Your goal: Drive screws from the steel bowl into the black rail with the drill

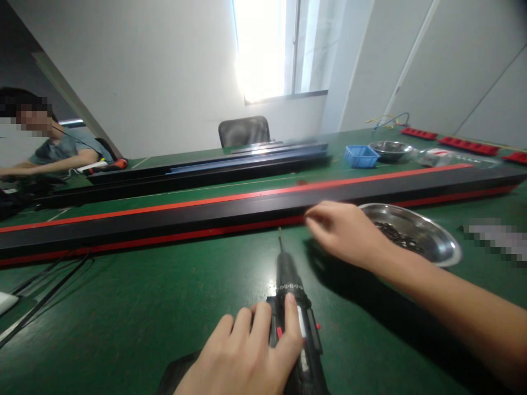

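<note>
**Left hand [247,351] gripping the drill [307,329], right hand [349,233] hovering by the long bar [230,214]**

I'm holding the drill low over the middle of the worktop [164,296], toward the near edge, which is lying out of view. My left hand is wrapping it from above, fingers curling over the body and one digit lying along the top; that grip is probably steadying the body and leaving the bit [281,241] clear. The bit is pointing away from me, at the bar's near red edge. Contact: cannot tell.

My right hand is curling inward beside that same edge, just right of the bit. Blur is hiding the fingertips, so I cannot tell whether they're pressing together, pinching a small part or touching the bar.

The bar is running nearly the full width of the worktop, left edge to right edge, lying crosswise, likely so its near side is facing me. The steel dish [450,255] is sitting just beside my right wrist, probably for short reaches; small dark pieces [401,238] are lying inside, the raised rim likely stopping them rolling off.

Toward the far right corner, a blue basket [362,158] is sitting beside a second bowl [391,149]. Dark rails [197,178] are lying behind the bar, toward the far edge. A co-worker [74,151] is sitting at the left edge, well apart from my hands.
</note>
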`<state>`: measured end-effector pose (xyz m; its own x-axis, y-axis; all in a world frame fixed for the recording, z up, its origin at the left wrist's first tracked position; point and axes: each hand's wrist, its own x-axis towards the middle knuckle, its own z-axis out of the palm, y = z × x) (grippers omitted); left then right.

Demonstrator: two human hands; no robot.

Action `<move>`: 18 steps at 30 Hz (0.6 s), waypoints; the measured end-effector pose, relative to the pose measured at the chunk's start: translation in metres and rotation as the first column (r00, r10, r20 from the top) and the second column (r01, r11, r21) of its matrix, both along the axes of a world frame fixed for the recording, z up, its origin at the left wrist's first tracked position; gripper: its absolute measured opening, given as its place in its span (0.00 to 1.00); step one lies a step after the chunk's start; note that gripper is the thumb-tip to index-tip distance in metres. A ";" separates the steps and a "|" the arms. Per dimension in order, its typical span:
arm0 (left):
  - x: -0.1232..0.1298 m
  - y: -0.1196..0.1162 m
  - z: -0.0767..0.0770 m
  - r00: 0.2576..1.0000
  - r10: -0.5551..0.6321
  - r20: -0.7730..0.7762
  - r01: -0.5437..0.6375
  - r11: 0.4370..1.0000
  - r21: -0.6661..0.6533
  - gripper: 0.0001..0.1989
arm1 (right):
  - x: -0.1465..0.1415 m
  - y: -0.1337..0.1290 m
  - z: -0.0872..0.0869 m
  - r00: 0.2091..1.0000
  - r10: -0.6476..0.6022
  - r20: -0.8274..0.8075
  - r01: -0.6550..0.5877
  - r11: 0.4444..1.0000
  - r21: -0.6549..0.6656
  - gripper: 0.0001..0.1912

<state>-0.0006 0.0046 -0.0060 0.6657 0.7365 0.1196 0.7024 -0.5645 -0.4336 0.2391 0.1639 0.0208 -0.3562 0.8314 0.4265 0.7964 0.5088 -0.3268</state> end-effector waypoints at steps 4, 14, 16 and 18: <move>0.002 0.012 0.003 0.998 0.059 0.023 -0.056 0.992 -0.112 0.38 | 0.049 -0.009 0.020 0.940 -0.262 0.217 0.270 0.963 -0.008 0.15; 0.003 0.018 0.013 0.986 0.154 0.055 -0.135 0.957 -0.258 0.38 | 0.111 0.007 0.009 0.799 -0.412 0.437 0.568 0.754 -0.329 0.15; 0.002 0.018 0.009 0.989 0.144 0.045 -0.130 0.965 -0.227 0.39 | 0.111 0.007 0.008 0.802 -0.416 0.428 0.565 0.761 -0.320 0.16; 0.002 0.017 0.006 0.991 0.127 0.034 -0.118 0.973 -0.199 0.41 | 0.112 0.006 0.008 0.797 -0.420 0.434 0.570 0.760 -0.311 0.18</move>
